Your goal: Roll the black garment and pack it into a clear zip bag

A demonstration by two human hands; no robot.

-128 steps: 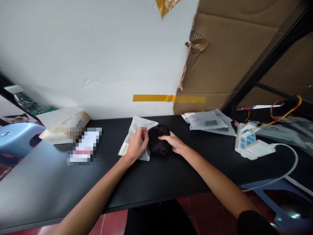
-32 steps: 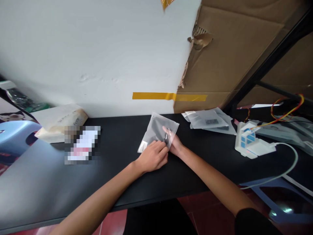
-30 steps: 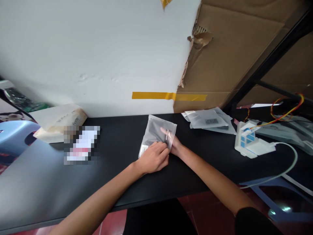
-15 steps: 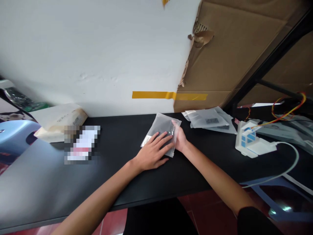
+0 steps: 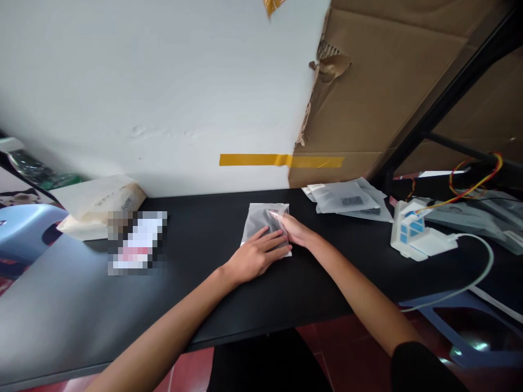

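Observation:
A frosted plastic bag (image 5: 261,218) with a dark folded item inside lies flat on the black table (image 5: 204,294), near the white wall. My left hand (image 5: 253,256) rests palm down on the bag's near half, fingers spread. My right hand (image 5: 295,231) touches the bag's right edge, with its fingers at the top right corner of the bag.
A pile of similar filled bags (image 5: 347,200) lies to the right by a cardboard sheet (image 5: 368,92). A white and blue device (image 5: 412,235) with a white cable sits further right. A padded envelope (image 5: 100,204) and a blurred label lie at the left.
The dark item went from outside the bag into it. In the last second the bag was laid flat and turned square to me, and my left hand opened flat on it.

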